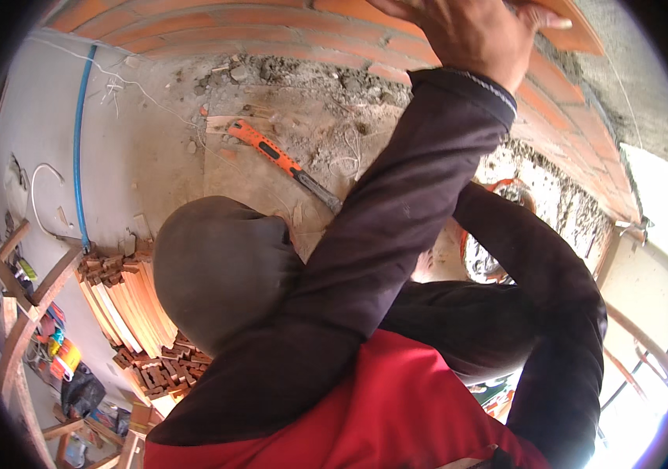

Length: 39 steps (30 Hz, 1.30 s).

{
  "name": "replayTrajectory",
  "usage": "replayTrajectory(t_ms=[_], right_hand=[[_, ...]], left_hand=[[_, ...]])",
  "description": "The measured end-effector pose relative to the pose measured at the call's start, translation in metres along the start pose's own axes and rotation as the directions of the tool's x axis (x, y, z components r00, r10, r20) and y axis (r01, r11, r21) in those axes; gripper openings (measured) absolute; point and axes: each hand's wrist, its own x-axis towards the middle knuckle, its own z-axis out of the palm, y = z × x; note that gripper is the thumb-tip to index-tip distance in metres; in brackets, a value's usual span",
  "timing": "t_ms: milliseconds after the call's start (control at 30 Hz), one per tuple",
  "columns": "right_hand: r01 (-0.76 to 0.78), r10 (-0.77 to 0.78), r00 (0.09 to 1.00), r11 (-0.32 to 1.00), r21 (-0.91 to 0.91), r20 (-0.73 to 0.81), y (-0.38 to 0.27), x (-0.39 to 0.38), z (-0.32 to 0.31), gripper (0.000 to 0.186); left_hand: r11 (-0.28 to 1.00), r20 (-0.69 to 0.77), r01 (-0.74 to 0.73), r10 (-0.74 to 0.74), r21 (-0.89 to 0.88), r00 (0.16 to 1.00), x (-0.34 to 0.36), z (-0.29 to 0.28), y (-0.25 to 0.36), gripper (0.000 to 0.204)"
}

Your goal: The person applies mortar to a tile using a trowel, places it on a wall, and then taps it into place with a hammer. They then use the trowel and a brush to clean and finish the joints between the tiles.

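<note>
My left hand (475, 35) reaches up to the top of the brick wall, its thumb lying on a flat orange brick (576, 30). The other fingers spread to the left and are cut off by the picture's upper edge. My right forearm (526, 234) bends in behind the left sleeve, which hides my right hand. Beside that forearm is a round container with an orange rim (465, 246), partly covered by the arm. On the ground left of my left forearm lies a tool with an orange and black handle (267, 148); the sleeve may cover its far end.
The brick wall (334, 35) runs across the far side and down the right. Crumbled mortar (287, 74) lies along its foot. Stacked bricks (134, 305) stand at left, near a blue pipe (81, 141) and wooden framing (17, 328). My bent knee (220, 270) is close by.
</note>
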Motion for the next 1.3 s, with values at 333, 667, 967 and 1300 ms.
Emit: replayTrajectory(t_ms=[333,667,967,1300], right_hand=[[0.065,-0.062,0.998,0.954,-0.291,0.021,-0.018,0.041,0.055,0.046],[0.425,-0.379,0.898,0.879,-0.217,0.223,-0.027,0.011,0.068,0.053],[0.367,-0.371,0.927,0.927,0.075,0.051,-0.056,-0.128,-0.080,0.046],[-0.060,0.298,0.615,0.941,0.334,-0.729,-0.115,-0.359,-0.165,0.024]], left_hand=[[0.999,0.015,0.015,-0.014,-0.042,1.000,-0.018,0.012,0.005,0.141],[0.996,-0.009,-0.016,0.015,-0.093,1.000,-0.009,0.008,-0.012,0.151],[0.992,0.004,-0.005,0.005,-0.123,1.000,-0.008,0.011,-0.009,0.147],[0.996,-0.019,0.034,-0.036,-0.086,0.999,-0.017,0.017,-0.019,0.144]])
